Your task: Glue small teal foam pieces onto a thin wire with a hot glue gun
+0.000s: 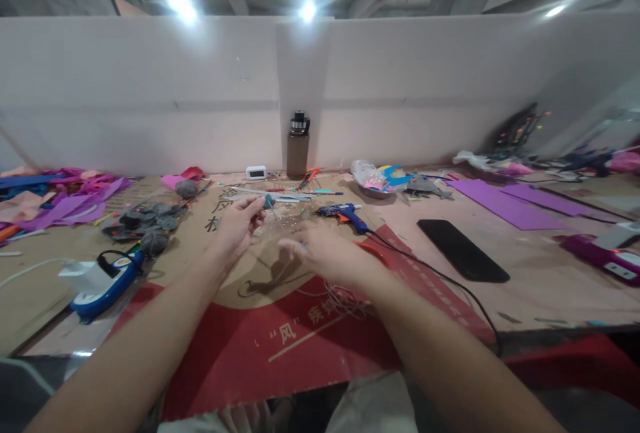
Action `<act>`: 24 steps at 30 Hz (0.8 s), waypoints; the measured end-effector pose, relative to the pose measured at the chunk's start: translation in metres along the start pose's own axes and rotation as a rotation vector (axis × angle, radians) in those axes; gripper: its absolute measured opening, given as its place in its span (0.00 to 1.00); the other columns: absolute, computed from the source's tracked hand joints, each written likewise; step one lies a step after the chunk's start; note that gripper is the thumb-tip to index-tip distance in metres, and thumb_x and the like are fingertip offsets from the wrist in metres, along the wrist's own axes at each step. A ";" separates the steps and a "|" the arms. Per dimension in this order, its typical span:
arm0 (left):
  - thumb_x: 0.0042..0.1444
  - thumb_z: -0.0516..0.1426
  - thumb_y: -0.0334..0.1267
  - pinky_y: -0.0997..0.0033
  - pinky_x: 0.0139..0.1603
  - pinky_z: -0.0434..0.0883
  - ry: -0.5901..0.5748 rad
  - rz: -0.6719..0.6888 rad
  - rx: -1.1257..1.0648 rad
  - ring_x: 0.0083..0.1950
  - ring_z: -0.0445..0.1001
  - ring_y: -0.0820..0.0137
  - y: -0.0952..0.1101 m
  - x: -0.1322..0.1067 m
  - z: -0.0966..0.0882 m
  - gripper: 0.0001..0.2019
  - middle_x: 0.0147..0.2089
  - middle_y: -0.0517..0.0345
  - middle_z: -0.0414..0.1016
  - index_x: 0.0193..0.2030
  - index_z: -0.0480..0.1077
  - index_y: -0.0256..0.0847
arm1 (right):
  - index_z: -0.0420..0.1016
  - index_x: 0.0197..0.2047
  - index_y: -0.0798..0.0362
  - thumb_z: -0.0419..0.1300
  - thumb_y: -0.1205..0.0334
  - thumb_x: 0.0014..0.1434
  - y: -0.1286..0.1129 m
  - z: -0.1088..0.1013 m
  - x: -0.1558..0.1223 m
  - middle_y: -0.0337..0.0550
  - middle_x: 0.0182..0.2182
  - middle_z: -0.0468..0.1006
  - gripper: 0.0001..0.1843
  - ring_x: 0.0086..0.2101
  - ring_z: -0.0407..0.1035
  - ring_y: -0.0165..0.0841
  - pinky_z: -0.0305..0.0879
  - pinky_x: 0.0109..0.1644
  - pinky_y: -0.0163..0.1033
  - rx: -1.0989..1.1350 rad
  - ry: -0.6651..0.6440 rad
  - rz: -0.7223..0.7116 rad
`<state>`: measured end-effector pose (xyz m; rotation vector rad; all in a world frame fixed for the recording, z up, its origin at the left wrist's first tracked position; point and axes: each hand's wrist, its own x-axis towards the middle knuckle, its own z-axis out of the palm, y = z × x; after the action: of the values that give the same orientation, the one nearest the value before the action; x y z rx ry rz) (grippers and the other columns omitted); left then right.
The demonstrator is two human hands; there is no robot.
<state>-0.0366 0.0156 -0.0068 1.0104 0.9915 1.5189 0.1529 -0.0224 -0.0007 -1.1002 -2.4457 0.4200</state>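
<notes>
My left hand (244,221) is closed in a pinch on a small teal piece (269,202), too small to identify, above the cardboard sheet. To its right, my right hand (320,246) is smeared by motion, its fingers pointing left. A speck of blue shows at its fingertips, but whether they grip it is unclear. Beneath the right wrist lies a loose tangle of thin pale cord (345,300). A blue glue gun (345,214) with an orange trigger rests just beyond the right hand. Cardboard (235,353) printed red and tan lies under both hands.
A dark bottle (298,150) stands against the back partition beside a white digital clock (256,172). Purple sheets (505,203) and a black phone (463,250) lie to the right. Leftward are a blue power strip (107,290), grey yarn (155,242) and coloured scraps (65,200).
</notes>
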 end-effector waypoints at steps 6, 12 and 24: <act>0.42 0.67 0.34 0.85 0.19 0.60 0.057 -0.016 -0.083 0.21 0.65 0.81 -0.002 0.003 -0.002 0.09 0.21 0.62 0.69 0.29 0.73 0.34 | 0.73 0.30 0.56 0.48 0.44 0.64 0.026 -0.025 0.006 0.43 0.25 0.75 0.25 0.25 0.69 0.29 0.63 0.31 0.34 0.396 -0.134 0.257; 0.47 0.65 0.33 0.84 0.17 0.63 0.098 -0.005 -0.203 0.21 0.69 0.80 -0.001 0.008 -0.011 0.07 0.24 0.62 0.72 0.32 0.73 0.35 | 0.72 0.49 0.54 0.53 0.52 0.63 -0.010 -0.007 -0.007 0.43 0.38 0.79 0.17 0.30 0.74 0.28 0.69 0.39 0.35 0.766 -0.639 -0.076; 0.63 0.52 0.30 0.90 0.11 0.49 0.263 0.014 -0.648 0.13 0.55 0.89 0.053 0.022 -0.043 0.10 0.24 0.61 0.72 0.31 0.68 0.34 | 0.77 0.34 0.54 0.57 0.55 0.62 -0.037 0.023 -0.024 0.45 0.41 0.80 0.13 0.37 0.74 0.29 0.68 0.41 0.32 0.119 0.161 -0.667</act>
<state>-0.0957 0.0250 0.0327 0.3646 0.5880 1.8449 0.1326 -0.0663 -0.0105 -0.2189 -2.4236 0.2414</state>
